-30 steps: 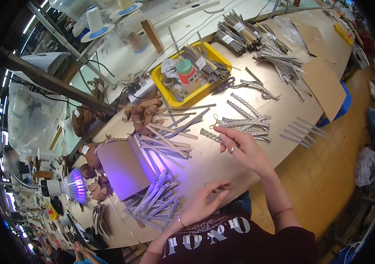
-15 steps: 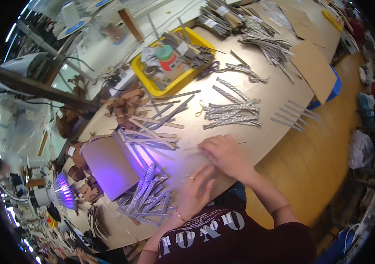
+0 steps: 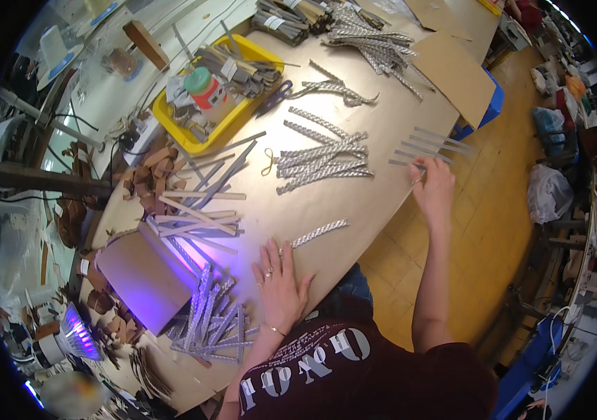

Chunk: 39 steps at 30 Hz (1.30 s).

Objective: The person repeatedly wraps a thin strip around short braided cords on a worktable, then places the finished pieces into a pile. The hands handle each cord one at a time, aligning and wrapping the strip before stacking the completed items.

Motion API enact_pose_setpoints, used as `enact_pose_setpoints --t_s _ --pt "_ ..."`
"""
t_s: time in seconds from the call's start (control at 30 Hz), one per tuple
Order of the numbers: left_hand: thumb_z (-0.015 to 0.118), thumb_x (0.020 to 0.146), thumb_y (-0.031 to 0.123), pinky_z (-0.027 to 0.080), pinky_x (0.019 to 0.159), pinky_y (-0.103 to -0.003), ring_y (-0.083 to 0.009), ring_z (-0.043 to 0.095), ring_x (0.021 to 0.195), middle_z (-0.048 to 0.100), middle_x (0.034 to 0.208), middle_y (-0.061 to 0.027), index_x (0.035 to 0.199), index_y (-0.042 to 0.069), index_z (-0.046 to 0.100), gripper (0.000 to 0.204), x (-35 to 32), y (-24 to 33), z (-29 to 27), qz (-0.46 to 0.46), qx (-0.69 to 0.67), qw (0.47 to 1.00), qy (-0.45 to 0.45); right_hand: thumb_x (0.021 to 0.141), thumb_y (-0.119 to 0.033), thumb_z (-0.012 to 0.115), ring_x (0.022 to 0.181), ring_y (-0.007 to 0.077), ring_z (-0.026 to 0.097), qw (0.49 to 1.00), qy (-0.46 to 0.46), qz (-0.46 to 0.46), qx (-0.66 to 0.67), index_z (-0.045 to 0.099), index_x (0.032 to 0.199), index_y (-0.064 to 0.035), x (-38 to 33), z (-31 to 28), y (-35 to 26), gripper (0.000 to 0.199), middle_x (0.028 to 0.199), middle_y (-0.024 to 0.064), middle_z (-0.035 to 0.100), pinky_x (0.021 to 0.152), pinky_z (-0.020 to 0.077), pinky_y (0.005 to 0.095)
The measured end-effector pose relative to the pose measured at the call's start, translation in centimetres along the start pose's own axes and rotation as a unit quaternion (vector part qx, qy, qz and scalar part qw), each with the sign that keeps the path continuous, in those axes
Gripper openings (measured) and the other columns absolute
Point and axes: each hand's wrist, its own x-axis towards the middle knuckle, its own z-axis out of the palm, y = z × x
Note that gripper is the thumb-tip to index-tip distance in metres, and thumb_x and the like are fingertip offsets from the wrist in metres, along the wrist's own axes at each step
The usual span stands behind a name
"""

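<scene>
My left hand [image 3: 279,283] lies flat on the table with its fingers apart. Its fingertips touch the near end of a short silvery braided strip [image 3: 319,233]. At the table's right edge, my right hand [image 3: 435,189] has its fingers closed around the nearest of several flat grey strips [image 3: 428,145], which lie side by side and jut over the edge. Further in, a pile of silvery braided strips [image 3: 323,159] rests on the tabletop, with a small yellow loop [image 3: 267,161] at its left. More braided pieces [image 3: 207,315] lie heaped left of my left hand.
A yellow tray [image 3: 160,115] at the back holds a green-capped bottle [image 3: 207,94] and strip bundles. Dark-handled scissors [image 3: 274,98] lie beside it. A curved brown panel [image 3: 141,280] and a lit purple lamp [image 3: 78,332] stand at left. Cardboard [image 3: 452,77] overhangs the right edge.
My right hand has gone from beside my left hand to the grey strips at the right edge. My left hand has flattened out, and the braided strip now shows. The view has shifted.
</scene>
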Motion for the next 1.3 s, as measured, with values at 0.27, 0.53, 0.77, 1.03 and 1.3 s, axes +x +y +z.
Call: enact_pose_setpoints --t_s 0.27,0.53,0.77,1.03,1.3 --pt "0.057 0.094 0.049 0.018 0.118 -0.057 -0.0437 0.02 0.147 0.021 0.16 -0.023 0.153 0.002 0.029 0.081 -0.8 0.6 -0.5 0.052 -0.018 0.998 -0.013 0.091 -0.041 0.067 0.089 0.0254 0.065 0.981 -0.169 0.093 -0.015 0.066 0.097 -0.0096 3.0 -1.1 1.7 0.032 0.083 0.0076 0.069 0.091 0.0363 0.0434" --pt "0.061 0.091 0.047 0.016 0.119 -0.055 -0.0402 0.017 0.149 0.019 0.162 -0.0203 0.153 0.002 0.028 0.083 0.6 1.7 1.6 0.088 -0.049 0.995 0.006 0.094 -0.034 0.065 0.067 0.0291 0.056 0.986 -0.112 -0.031 -0.119 0.066 0.073 -0.0047 3.1 -2.9 -2.9 0.036 0.063 0.0104 0.059 0.081 0.0364 0.0438" --pt "0.07 0.089 0.029 0.03 0.114 -0.049 -0.0367 0.038 0.139 0.04 0.149 -0.0228 0.143 0.0 0.044 0.067 -0.6 1.4 -0.9 0.089 -0.303 0.946 0.068 0.084 -0.019 0.076 0.07 0.0246 0.053 0.9 -0.273 -0.18 0.289 0.068 0.076 -0.0056 -3.2 -7.9 -10.4 0.018 0.066 0.0074 0.06 0.074 0.0391 0.0343" --pt "0.063 0.098 0.016 0.051 0.075 -0.023 -0.0074 0.063 0.085 0.069 0.095 -0.0062 0.111 -0.002 0.063 0.022 -3.4 -0.3 -2.5 -0.096 -0.702 0.704 0.045 0.085 -0.023 0.076 0.074 0.0226 0.053 0.858 -0.368 -0.234 0.271 0.067 0.078 -0.0061 -6.2 -6.4 -13.5 0.02 0.072 0.0036 0.063 0.076 0.0387 0.0349" --pt "0.057 0.102 0.018 0.048 0.07 -0.021 -0.006 0.059 0.077 0.066 0.087 -0.0042 0.104 -0.001 0.059 0.018 -3.7 -0.1 -2.0 -0.11 -0.735 0.664 0.087 0.088 -0.026 0.073 0.073 0.0238 0.053 0.874 -0.357 -0.252 0.213 0.067 0.078 -0.0071 -7.2 -5.6 -14.6 0.022 0.07 0.0032 0.061 0.076 0.0373 0.0364"
